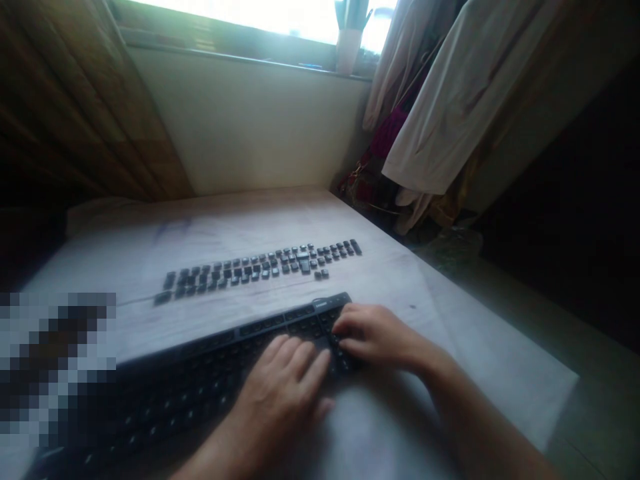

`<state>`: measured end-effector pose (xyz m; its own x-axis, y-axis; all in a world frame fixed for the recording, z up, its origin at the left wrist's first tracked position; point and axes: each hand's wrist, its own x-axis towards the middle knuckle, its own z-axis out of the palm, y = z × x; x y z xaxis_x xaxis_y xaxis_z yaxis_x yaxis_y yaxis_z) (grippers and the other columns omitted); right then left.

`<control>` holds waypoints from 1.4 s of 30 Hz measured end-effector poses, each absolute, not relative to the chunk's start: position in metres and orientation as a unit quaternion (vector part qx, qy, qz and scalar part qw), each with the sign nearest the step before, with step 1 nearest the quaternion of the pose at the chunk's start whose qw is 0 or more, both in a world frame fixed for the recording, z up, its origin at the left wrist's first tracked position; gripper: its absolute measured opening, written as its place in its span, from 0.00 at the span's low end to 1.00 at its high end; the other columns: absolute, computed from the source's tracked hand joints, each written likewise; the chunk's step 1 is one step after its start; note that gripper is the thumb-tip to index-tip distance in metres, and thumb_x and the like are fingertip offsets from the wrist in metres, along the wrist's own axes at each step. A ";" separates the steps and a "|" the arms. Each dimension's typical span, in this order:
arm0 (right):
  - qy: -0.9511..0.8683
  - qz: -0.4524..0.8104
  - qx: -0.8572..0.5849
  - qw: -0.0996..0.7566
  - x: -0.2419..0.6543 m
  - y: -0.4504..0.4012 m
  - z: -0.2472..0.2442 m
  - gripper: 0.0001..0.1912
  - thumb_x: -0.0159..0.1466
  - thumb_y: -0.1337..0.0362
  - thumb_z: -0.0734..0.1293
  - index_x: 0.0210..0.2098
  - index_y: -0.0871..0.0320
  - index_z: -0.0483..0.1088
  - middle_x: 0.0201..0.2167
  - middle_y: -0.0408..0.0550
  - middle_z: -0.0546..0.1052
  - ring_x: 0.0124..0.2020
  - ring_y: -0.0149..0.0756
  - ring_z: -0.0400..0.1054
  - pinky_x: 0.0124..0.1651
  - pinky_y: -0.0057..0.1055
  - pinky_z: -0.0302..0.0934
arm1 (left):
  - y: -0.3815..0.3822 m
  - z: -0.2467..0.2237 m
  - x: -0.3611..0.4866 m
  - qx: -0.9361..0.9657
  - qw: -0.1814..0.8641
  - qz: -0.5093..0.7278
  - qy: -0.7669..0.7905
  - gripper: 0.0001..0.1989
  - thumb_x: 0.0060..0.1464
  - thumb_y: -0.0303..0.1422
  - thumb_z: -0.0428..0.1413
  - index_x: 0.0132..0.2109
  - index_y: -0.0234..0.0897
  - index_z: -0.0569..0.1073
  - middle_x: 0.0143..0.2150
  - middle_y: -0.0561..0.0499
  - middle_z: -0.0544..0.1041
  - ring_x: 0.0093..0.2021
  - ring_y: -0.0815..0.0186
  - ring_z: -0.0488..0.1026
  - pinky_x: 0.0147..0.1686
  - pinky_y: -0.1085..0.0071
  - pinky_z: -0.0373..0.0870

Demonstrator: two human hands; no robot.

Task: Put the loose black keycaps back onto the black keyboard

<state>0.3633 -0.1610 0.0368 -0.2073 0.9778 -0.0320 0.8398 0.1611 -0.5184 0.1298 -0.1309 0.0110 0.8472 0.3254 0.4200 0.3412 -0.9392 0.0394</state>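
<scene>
A black keyboard (210,373) lies slanted on the cloth-covered table, its near left part blurred. My left hand (283,383) rests flat on its right half, fingers stretched out and holding nothing. At the keyboard's right end is my right hand (375,333), fingers bent and thumb drawn in close to the number-pad side. Whatever may be between those fingertips is too small and blurred to make out. Beyond the keyboard, loose black keycaps (256,272) are laid out in rows, with two small ones (321,274) a little apart on the near side.
The pale cloth on the table (425,320) drops off at a right edge. Hanging clothes (430,113) stand beyond that side. A curtain (100,100) hangs at the left, and a windowsill (250,59) with a pot (349,50) runs along the back. A pixelated patch covers the far left.
</scene>
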 end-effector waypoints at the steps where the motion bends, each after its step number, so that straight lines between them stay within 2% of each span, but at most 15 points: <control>1: -0.746 0.217 -0.610 0.154 0.362 -0.161 0.037 0.09 0.58 0.69 0.67 0.37 0.56 0.77 0.36 0.46 0.77 0.37 0.34 0.71 0.42 0.27 0.63 | -0.130 0.010 0.133 -0.963 0.012 -0.207 -0.174 0.19 0.62 0.43 0.54 0.55 0.37 0.72 0.47 0.46 0.77 0.48 0.55 0.73 0.54 0.56 0.67; 5: -0.744 0.211 -0.617 0.145 0.360 -0.162 0.039 0.08 0.59 0.68 0.67 0.37 0.55 0.77 0.36 0.46 0.77 0.36 0.34 0.71 0.41 0.27 0.62 | -0.125 0.003 0.139 -0.964 0.008 -0.195 -0.178 0.24 0.60 0.45 0.56 0.58 0.37 0.70 0.51 0.43 0.74 0.51 0.52 0.71 0.55 0.53 0.66; 9: -0.745 0.212 -0.615 0.150 0.360 -0.162 0.038 0.07 0.60 0.67 0.67 0.36 0.56 0.78 0.35 0.46 0.77 0.36 0.34 0.71 0.41 0.27 0.63 | -0.124 0.000 0.139 -0.965 -0.003 -0.195 -0.178 0.25 0.59 0.46 0.58 0.58 0.37 0.70 0.51 0.43 0.74 0.51 0.52 0.70 0.55 0.53 0.65; 21: -0.744 0.228 -0.603 0.175 0.362 -0.162 0.034 0.08 0.59 0.68 0.68 0.37 0.58 0.78 0.35 0.47 0.78 0.36 0.34 0.72 0.41 0.28 0.63 | -0.127 0.005 0.143 -0.967 -0.015 -0.174 -0.184 0.24 0.57 0.45 0.60 0.56 0.36 0.71 0.49 0.44 0.75 0.50 0.53 0.70 0.56 0.53 0.63; 29: -0.735 0.223 -0.612 0.190 0.362 -0.162 0.027 0.06 0.58 0.68 0.68 0.34 0.58 0.78 0.34 0.47 0.78 0.35 0.34 0.72 0.41 0.28 0.63 | -0.127 0.001 0.144 -0.966 -0.016 -0.172 -0.193 0.22 0.60 0.45 0.56 0.56 0.37 0.71 0.51 0.44 0.74 0.51 0.53 0.69 0.57 0.53 0.61; 37: -0.724 0.239 -0.618 0.192 0.364 -0.160 0.026 0.08 0.58 0.67 0.68 0.36 0.57 0.79 0.35 0.47 0.80 0.36 0.36 0.73 0.42 0.29 0.64 | -0.127 0.002 0.144 -0.966 -0.029 -0.163 -0.197 0.25 0.58 0.44 0.60 0.57 0.36 0.70 0.52 0.45 0.74 0.51 0.53 0.69 0.58 0.54 0.60; 42: -0.713 0.235 -0.631 0.198 0.360 -0.157 0.028 0.09 0.61 0.65 0.66 0.34 0.57 0.80 0.33 0.48 0.81 0.34 0.35 0.74 0.41 0.29 0.64 | -0.128 0.001 0.144 -0.965 -0.027 -0.169 -0.199 0.23 0.59 0.44 0.58 0.57 0.37 0.70 0.51 0.45 0.74 0.51 0.54 0.68 0.58 0.54 0.60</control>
